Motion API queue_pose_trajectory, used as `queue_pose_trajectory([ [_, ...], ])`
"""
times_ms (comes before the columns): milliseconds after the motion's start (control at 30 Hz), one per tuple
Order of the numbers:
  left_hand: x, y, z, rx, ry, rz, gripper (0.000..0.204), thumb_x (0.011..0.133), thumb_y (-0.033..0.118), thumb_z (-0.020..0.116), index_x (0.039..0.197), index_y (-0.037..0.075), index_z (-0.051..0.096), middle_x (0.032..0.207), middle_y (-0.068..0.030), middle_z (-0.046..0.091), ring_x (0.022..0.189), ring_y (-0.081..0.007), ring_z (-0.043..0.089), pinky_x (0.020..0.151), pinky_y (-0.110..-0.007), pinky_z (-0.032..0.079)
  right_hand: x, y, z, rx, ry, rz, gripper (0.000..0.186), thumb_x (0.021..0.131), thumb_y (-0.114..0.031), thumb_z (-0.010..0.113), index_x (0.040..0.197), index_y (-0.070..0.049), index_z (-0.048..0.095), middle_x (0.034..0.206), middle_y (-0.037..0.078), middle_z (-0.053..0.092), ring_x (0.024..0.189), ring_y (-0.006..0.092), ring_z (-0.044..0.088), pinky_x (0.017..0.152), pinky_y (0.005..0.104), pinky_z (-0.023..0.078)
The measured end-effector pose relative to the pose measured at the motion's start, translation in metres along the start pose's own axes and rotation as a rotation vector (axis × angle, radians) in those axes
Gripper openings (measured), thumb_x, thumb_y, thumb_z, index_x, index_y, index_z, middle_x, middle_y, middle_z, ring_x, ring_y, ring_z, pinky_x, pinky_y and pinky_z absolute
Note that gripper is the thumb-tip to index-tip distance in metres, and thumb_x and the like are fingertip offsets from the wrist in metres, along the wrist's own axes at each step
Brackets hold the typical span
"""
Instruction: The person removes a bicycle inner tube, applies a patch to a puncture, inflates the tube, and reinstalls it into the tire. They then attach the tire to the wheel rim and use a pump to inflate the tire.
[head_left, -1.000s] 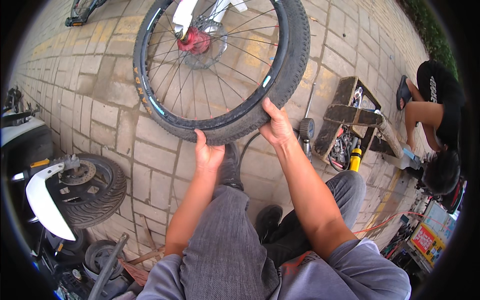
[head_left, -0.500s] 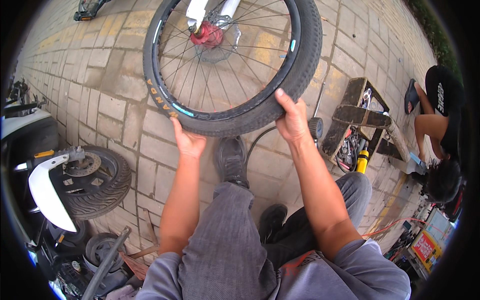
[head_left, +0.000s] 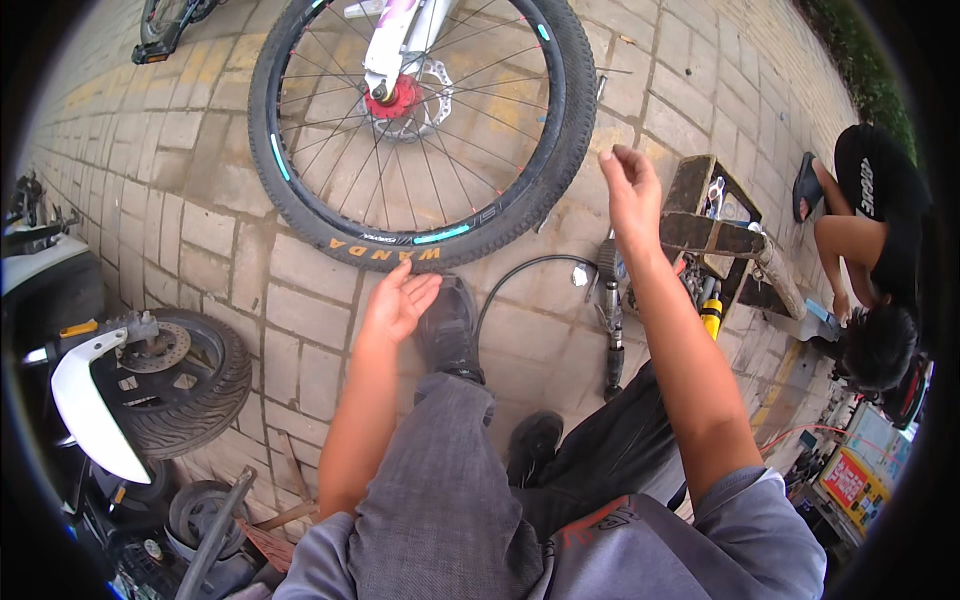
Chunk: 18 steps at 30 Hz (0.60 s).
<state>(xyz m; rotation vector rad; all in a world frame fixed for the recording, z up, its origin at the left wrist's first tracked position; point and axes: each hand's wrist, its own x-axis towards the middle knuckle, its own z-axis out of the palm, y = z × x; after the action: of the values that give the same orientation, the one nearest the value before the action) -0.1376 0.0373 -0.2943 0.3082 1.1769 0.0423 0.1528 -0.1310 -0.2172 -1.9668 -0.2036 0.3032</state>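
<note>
A bicycle wheel [head_left: 450, 235] with a black knobby tire, dark spokes and a red hub hangs on a white fork [head_left: 395, 45]. At its lower edge my left hand [head_left: 397, 305] lies palm up, fingers spread, its tips at the tire; I cannot tell whether they touch. My right hand [head_left: 633, 195] is off the wheel, to the right of the tire. Its fingers bend loosely, the thumb stands apart, and nothing shows in it. Below that hand a hand pump [head_left: 612, 335] with a black hose lies on the paving by my shoe [head_left: 447, 330].
A wooden toolbox [head_left: 715, 240] with tools and a yellow-handled item stands to the right. Beyond it another person [head_left: 870, 220] in dark clothes crouches. A motorcycle wheel [head_left: 190, 380] with a white fender is at the left. A yellow box [head_left: 850, 490] sits lower right.
My right hand has let go of the tire and moved up and right. The wheel has shifted left and turned. My left hand has opened beneath the tire; more of the pump shows.
</note>
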Motion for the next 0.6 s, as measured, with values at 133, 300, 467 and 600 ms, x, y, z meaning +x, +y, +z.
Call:
queue_pose_trajectory([
  [133, -0.027, 0.027, 0.012, 0.692, 0.202, 0.326, 0.029, 0.092, 0.024, 0.060, 0.103, -0.003, 0.065, 0.087, -0.0127, 0.067, 0.084, -0.0239, 0.066, 0.077, -0.033, 0.051, -0.059, 0.001, 0.019, -0.055, -0.263, 0.239, 0.049, 0.085, -0.025, 0.070, 0.117, 0.008, 0.054, 0.093, 0.011, 0.061, 0.080, 0.0148, 0.058, 0.072, 0.0276, 0.048],
  [300, 0.018, 0.048, 0.039, 1.409, 0.043, 0.921, 0.023, 0.085, 0.020, 0.063, 0.099, 0.002, 0.069, 0.081, -0.0150, 0.067, 0.080, -0.0255, 0.066, 0.071, -0.036, 0.049, -0.113, 0.026, 0.091, 0.171, -0.412, 0.814, 0.047, 0.086, -0.024, 0.071, 0.115, 0.007, 0.050, 0.093, 0.014, 0.062, 0.072, 0.0201, 0.063, 0.058, 0.0316, 0.052],
  [467, 0.050, 0.063, 0.058, 1.722, -0.054, 0.543, 0.020, 0.087, 0.014, 0.063, 0.100, 0.000, 0.068, 0.081, -0.0114, 0.066, 0.074, -0.0199, 0.062, 0.071, -0.031, 0.047, -0.118, 0.060, 0.112, 0.406, -0.353, 0.787, 0.038, 0.087, -0.014, 0.068, 0.112, 0.006, 0.048, 0.093, 0.015, 0.064, 0.067, 0.0184, 0.063, 0.055, 0.0299, 0.051],
  [600, 0.059, 0.067, 0.061, 1.452, -0.023, 0.326, 0.022, 0.088, 0.019, 0.063, 0.098, 0.000, 0.069, 0.081, -0.0111, 0.067, 0.074, -0.0201, 0.062, 0.070, -0.033, 0.047, -0.114, 0.067, 0.110, 0.445, -0.374, 0.730, 0.035, 0.086, -0.013, 0.068, 0.109, 0.007, 0.049, 0.087, 0.014, 0.064, 0.065, 0.0175, 0.062, 0.055, 0.0284, 0.051],
])
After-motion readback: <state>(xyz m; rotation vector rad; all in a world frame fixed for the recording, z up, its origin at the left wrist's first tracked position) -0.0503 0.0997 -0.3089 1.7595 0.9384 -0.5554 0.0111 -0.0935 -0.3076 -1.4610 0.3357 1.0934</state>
